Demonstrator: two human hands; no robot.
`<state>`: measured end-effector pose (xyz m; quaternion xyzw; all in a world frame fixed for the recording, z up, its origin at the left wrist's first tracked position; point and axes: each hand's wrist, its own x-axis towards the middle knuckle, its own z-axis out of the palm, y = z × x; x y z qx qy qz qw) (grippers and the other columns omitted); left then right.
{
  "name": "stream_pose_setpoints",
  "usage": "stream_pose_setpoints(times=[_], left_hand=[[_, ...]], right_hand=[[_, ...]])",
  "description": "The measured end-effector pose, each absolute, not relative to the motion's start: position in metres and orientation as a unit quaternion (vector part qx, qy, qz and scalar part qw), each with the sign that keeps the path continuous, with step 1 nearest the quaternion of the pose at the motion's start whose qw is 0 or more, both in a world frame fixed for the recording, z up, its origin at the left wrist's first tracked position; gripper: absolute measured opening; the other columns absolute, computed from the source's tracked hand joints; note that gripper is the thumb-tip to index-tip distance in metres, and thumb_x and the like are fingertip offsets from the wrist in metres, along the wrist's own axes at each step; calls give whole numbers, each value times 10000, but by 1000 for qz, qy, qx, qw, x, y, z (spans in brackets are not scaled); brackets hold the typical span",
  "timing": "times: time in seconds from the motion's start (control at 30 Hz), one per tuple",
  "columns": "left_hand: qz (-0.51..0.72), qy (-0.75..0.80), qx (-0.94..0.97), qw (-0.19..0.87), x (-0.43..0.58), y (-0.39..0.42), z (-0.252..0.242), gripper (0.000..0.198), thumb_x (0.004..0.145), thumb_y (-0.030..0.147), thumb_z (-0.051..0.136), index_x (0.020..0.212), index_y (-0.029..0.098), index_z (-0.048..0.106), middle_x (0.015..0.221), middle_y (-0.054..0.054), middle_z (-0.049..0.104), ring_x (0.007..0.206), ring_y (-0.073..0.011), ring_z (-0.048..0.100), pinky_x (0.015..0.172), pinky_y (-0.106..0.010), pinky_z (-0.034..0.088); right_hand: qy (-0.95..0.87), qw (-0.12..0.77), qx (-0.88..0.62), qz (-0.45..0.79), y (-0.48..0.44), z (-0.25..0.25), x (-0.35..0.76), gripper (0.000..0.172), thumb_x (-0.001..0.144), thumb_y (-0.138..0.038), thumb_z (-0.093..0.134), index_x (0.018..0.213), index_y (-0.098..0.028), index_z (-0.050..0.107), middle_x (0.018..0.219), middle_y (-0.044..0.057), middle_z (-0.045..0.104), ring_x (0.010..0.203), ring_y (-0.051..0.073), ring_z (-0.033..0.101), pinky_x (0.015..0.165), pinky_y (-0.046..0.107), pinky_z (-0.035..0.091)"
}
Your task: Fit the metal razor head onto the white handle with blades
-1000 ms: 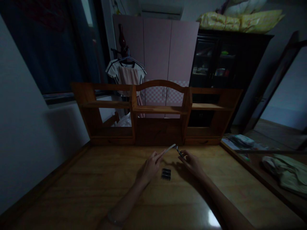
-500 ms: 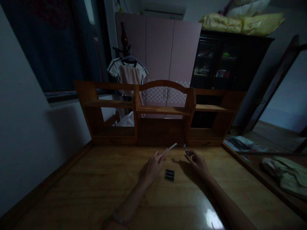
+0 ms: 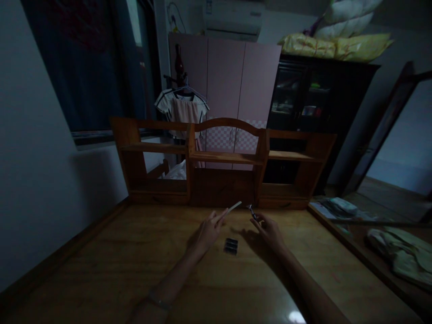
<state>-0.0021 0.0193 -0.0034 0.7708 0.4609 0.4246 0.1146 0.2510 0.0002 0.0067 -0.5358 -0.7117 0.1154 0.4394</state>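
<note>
My left hand (image 3: 205, 234) pinches a thin pale flat stick (image 3: 232, 208) that points up and to the right, above the wooden desk (image 3: 135, 261). A little to its right, my right hand (image 3: 268, 230) is closed on a small metal tool (image 3: 251, 209) whose tip sticks out toward the stick. The two tips are close but apart. Between and just below both hands, a small dark ribbed object (image 3: 231, 245) lies flat on the desk.
A wooden shelf unit (image 3: 222, 155) stands at the desk's back edge. A white wall runs along the left. Papers and cloth (image 3: 398, 247) lie on a surface at right. Behind are a pink wardrobe (image 3: 226, 85), hanging clothes and a dark cabinet (image 3: 317, 99).
The view has shifted a little; both hands keep their grips and stay near each other above the dark object.
</note>
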Motion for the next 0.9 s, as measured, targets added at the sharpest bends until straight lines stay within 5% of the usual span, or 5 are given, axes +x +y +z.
stream_pose_setpoints(times=[0.73, 0.9], left_hand=[[475, 437, 745, 169, -6, 19, 0, 410, 928, 338, 381, 1325, 267, 457, 942, -36, 569, 825, -143, 539, 802, -274, 438], [472, 417, 756, 180, 1, 12, 2, 399, 926, 331, 390, 1310, 273, 480, 968, -45, 584, 863, -154, 532, 820, -278, 426]], right_hand=[[-740, 404, -534, 72, 2, 4, 247, 310, 914, -461, 387, 893, -229, 591, 806, 56, 685, 733, 197, 640, 610, 255, 396], [-741, 412, -526, 70, -2, 3, 247, 285, 918, -423, 383, 1005, -227, 572, 833, 67, 685, 752, 202, 640, 611, 261, 400]])
